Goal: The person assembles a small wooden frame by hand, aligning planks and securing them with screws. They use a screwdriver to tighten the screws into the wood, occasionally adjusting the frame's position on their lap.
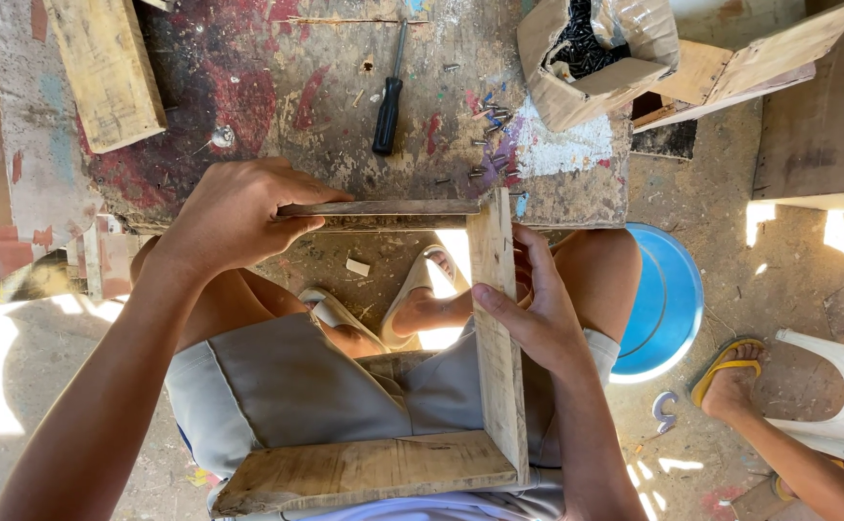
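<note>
Both grips clamp the wood frame (494, 367), left hand (238, 212), right hand (538, 318); it might slip off my lap

My worktop (248, 106) was grey, smeared red and white. The planks (497, 367) were pale brown, my shorts (287, 386) grey, the screwdriver (388, 101) black, the basin (668, 299) blue.

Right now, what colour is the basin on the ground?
Bright blue; the basin shows best in the head view.
</note>
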